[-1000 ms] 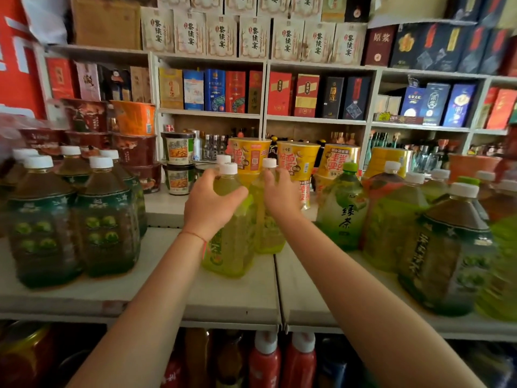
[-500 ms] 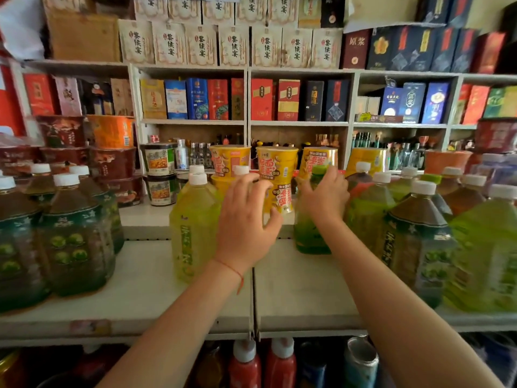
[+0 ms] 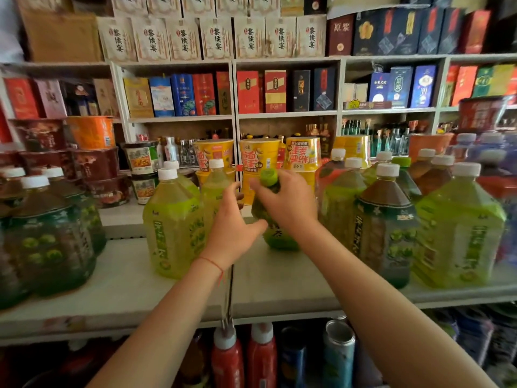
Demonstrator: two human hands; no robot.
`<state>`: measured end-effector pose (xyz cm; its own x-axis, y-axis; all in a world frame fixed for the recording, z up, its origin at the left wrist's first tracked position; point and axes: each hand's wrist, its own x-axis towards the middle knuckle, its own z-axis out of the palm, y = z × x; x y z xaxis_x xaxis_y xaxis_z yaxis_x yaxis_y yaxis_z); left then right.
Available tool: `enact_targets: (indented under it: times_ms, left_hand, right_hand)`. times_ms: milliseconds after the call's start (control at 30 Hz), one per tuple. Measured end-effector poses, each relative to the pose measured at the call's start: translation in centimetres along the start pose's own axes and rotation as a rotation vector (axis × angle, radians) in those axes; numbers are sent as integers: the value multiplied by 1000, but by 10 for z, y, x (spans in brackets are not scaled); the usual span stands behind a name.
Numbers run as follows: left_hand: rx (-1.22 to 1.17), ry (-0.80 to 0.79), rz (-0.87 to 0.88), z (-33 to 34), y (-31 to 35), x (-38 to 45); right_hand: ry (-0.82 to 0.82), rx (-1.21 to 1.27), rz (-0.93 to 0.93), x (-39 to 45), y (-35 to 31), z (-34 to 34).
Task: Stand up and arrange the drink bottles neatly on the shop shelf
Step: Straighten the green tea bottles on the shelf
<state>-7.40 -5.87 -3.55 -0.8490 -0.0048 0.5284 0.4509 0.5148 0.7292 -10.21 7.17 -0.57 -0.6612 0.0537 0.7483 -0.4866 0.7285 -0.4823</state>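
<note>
My right hand (image 3: 288, 204) is shut around the neck of a green-capped green tea bottle (image 3: 281, 239), which leans left with its base on the white shelf (image 3: 279, 281). My left hand (image 3: 232, 228) is just left of it, fingers spread, thumb close to the bottle and holding nothing. Three yellow-green white-capped bottles (image 3: 173, 228) stand upright left of that hand. Dark green bottles (image 3: 47, 242) fill the shelf's left end. On the right stand several large bottles, among them a brown one (image 3: 386, 233) and a yellow-green one (image 3: 458, 233).
Yellow noodle cups (image 3: 260, 161) and stacked noodle bowls (image 3: 92, 152) stand on the raised ledge behind the bottles. Boxed goods (image 3: 195, 93) fill the wall shelves. Red bottles (image 3: 226, 357) and cans (image 3: 338, 351) sit on the lower shelf.
My left hand came off the yellow-green bottle and now hangs spread. My right hand closed on the green-capped bottle and drew it left, away from the right group, tilting it.
</note>
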Motion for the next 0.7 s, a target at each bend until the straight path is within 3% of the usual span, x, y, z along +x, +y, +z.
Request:
enact_targets:
  times_ms: [100, 200, 267, 367, 467, 533, 600, 700]
  left_hand:
    - [-78, -116, -38, 3, 6, -4]
    - [-201, -56, -25, 4, 7, -9]
    - [-203, -6, -1, -1, 4, -10]
    - [-173, 28, 14, -3, 5, -12]
    - [-187, 43, -5, 4, 10, -15]
    - [-204, 66, -30, 11, 11, -13]
    - [-209, 80, -52, 20, 15, -10]
    - [-156, 43, -32, 33, 17, -1]
  right_hand:
    - [-154, 337, 291, 6, -11, -23]
    - [-314, 331, 275, 3, -27, -30]
    - [-307, 303, 233, -3, -37, -28]
    - [-145, 144, 111, -7, -37, -24]
    - [305, -130, -44, -6, -25, -38]
    - [537, -248, -13, -5, -15, -56]
    - [556, -344, 124, -6, -2, -72]
    - [401, -467, 340, -9, 10, -85]
